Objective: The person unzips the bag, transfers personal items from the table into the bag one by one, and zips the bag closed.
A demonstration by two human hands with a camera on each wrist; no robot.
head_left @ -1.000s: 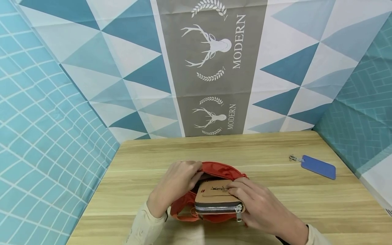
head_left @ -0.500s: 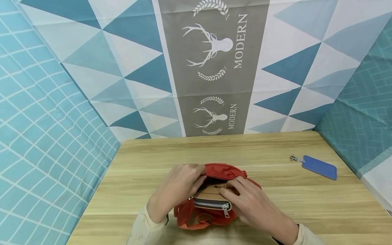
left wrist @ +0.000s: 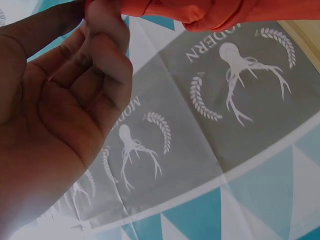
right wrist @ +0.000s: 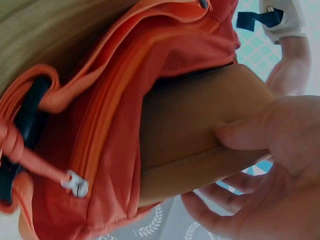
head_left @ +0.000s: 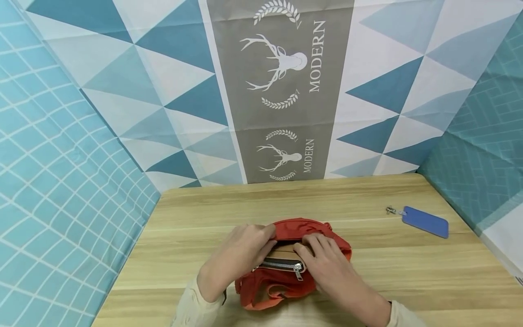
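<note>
A red waist bag (head_left: 302, 227) lies on the table with its mouth facing me. Inside the mouth sits a tan zip wallet (head_left: 283, 252), its zipped edge and metal pull outward and its far part hidden by the bag. My left hand (head_left: 241, 250) pinches the upper left rim of the opening; in the left wrist view, red cloth (left wrist: 215, 14) meets its fingertips. My right hand (head_left: 333, 268) is at the wallet's right end. In the right wrist view, the thumb (right wrist: 245, 131) presses one face of the wallet (right wrist: 200, 112) while the other fingers curl at the opposite side.
A blue luggage tag (head_left: 425, 221) with a small metal clasp (head_left: 391, 210) lies at the right of the wooden table (head_left: 196, 206). An orange strap (head_left: 265, 303) loops in front of the bag. Patterned cloth walls (head_left: 282, 91) stand behind and at both sides.
The wallet has slid deeper into the bag, so less of its tan face shows. My right hand has moved left with it, while the left hand keeps the rim and has come slightly nearer.
</note>
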